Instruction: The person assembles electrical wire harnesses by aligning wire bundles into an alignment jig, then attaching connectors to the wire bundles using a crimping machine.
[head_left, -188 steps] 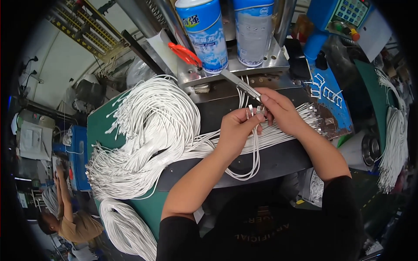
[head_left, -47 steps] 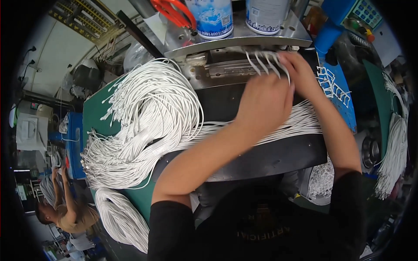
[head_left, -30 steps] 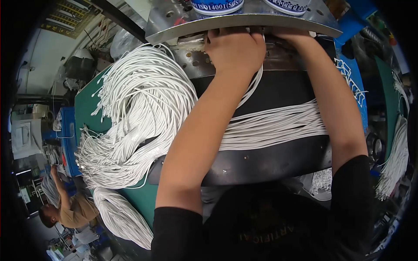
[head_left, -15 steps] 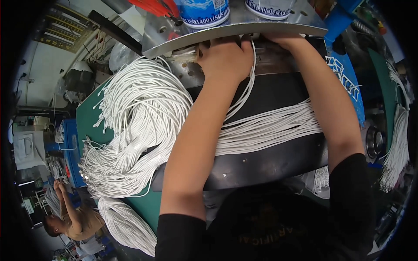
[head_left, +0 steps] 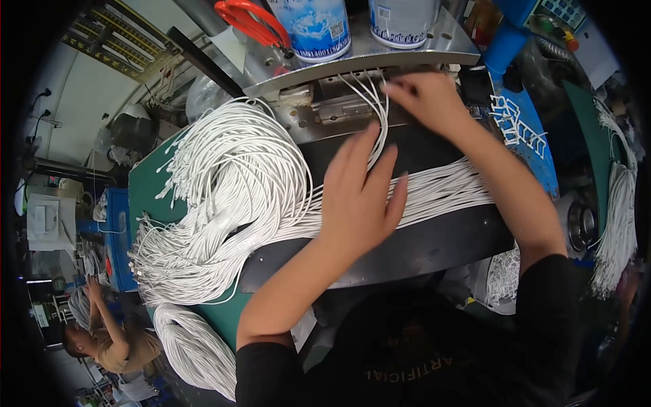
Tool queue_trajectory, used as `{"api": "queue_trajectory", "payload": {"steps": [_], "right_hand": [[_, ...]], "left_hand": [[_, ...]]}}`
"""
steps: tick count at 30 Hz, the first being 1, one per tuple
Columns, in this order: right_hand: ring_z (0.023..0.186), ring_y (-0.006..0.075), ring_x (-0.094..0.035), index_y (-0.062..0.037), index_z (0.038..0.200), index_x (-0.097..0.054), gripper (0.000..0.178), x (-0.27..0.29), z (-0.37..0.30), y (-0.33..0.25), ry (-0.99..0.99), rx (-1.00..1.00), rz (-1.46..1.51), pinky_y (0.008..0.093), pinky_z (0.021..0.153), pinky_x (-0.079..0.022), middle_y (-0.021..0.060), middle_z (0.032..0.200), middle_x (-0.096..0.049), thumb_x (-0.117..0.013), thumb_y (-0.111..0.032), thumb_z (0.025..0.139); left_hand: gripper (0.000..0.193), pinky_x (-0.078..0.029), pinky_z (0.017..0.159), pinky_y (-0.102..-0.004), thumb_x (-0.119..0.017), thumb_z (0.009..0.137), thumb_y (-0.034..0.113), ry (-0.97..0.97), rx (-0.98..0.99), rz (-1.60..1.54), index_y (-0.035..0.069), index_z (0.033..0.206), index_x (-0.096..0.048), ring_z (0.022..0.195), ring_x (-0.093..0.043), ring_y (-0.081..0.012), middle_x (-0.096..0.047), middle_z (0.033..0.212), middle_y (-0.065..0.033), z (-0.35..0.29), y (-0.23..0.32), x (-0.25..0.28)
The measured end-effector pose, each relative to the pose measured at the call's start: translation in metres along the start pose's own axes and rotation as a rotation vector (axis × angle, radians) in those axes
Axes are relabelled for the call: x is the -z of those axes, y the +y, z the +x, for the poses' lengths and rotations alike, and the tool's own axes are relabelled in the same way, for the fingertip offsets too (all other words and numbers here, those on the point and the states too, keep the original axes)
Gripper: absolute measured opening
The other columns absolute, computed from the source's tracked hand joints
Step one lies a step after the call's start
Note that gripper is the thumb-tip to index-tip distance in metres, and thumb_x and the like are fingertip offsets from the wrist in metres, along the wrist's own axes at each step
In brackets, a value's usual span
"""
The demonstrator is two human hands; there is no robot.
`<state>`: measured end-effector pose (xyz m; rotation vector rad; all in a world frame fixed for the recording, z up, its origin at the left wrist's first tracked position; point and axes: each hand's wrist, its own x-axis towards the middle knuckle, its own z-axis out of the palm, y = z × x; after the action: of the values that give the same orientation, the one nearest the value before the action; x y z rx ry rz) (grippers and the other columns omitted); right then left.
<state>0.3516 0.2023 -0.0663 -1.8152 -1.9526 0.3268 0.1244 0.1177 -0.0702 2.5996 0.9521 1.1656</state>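
Several white cables [head_left: 375, 108] run up from the bench into the metal fixture [head_left: 339, 108] beneath the shelf edge. My left hand [head_left: 359, 193] is open, fingers spread, over the cable bundle just below them. My right hand [head_left: 432, 100] is at the right of the fixture, its bent fingertips beside the upper part of these cables. Blur hides whether it pinches one. A long bundle of white cables [head_left: 434, 193] lies across the black work surface [head_left: 407, 254], under my left hand, and joins a big looped heap [head_left: 251, 159] on the left.
Two tubs, one blue and white [head_left: 310, 30] and one pale [head_left: 400, 27], stand on the metal shelf [head_left: 359, 61] with red-handled scissors [head_left: 251, 20]. White clip-like pieces [head_left: 519, 129] lie on a blue surface at right. Another cable bundle [head_left: 193, 346] lies lower left. A person [head_left: 119, 339] works beyond.
My left hand has drawn back from the fixture toward me and opened. My right hand has come out from under the shelf edge, leaving the cables in the fixture visible. The view has shifted slightly.
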Motion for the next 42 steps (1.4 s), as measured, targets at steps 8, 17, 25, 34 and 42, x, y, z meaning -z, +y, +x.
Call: {"api": "queue_trajectory", "payload": {"steps": [8, 17, 25, 34, 42], "right_hand": [[0.127, 0.0356, -0.052, -0.0131, 0.138, -0.058, 0.082, 0.045, -0.230, 0.021, -0.268, 0.426, -0.283, 0.0525, 0.106, -0.040, 0.0151, 0.136, -0.055, -0.082, -0.024, 0.060], [0.138, 0.0390, -0.042, -0.0123, 0.144, -0.052, 0.098, 0.046, -0.263, -0.027, -0.149, 0.180, -0.318, 0.0552, 0.114, -0.031, 0.0184, 0.151, -0.042, -0.085, -0.012, 0.052], [0.123, 0.0484, -0.054, -0.0063, 0.149, -0.046, 0.081, 0.133, -0.464, -0.160, -0.179, 0.158, -0.580, 0.0586, 0.106, -0.041, 0.0273, 0.141, -0.053, -0.066, -0.054, 0.087], [0.116, 0.0500, -0.058, -0.0001, 0.143, -0.051, 0.066, 0.112, -0.473, -0.199, -0.062, 0.597, -0.423, 0.0566, 0.098, -0.048, 0.0340, 0.131, -0.056, -0.061, -0.043, 0.093], [0.105, 0.0460, -0.064, 0.0013, 0.133, -0.059, 0.048, 0.099, -0.478, -0.181, -0.208, 0.270, -0.382, 0.0521, 0.092, -0.053, 0.0257, 0.124, -0.065, -0.052, -0.034, 0.102]], "left_hand": [[0.082, -0.027, 0.112, -0.0682, -0.086, 0.068, 0.030, -0.540, 0.226, 0.328, 0.025, 0.144, -0.056, 0.143, -0.034, -0.0498, -0.035, 0.156, -0.0262, -0.126, -0.008, 0.087], [0.099, -0.029, 0.112, -0.0660, -0.086, 0.054, 0.017, -0.381, 0.354, 0.485, 0.026, 0.147, -0.053, 0.143, -0.035, -0.0493, -0.034, 0.157, -0.0272, -0.163, 0.018, 0.135], [0.088, -0.029, 0.117, -0.0587, -0.074, 0.068, 0.018, -0.389, 0.125, 0.175, 0.015, 0.151, -0.042, 0.146, -0.032, -0.0419, -0.030, 0.160, -0.0215, -0.242, 0.122, 0.211], [0.073, -0.027, 0.118, -0.0598, -0.065, 0.078, 0.019, -0.184, 0.151, 0.313, 0.017, 0.148, -0.045, 0.146, -0.030, -0.0485, -0.027, 0.160, -0.0275, -0.321, 0.170, 0.297], [0.086, -0.037, 0.110, -0.0604, -0.076, 0.062, 0.062, -0.074, -0.219, 0.053, 0.009, 0.128, -0.063, 0.136, -0.035, -0.0579, -0.033, 0.148, -0.0405, -0.274, 0.191, 0.236]]}}
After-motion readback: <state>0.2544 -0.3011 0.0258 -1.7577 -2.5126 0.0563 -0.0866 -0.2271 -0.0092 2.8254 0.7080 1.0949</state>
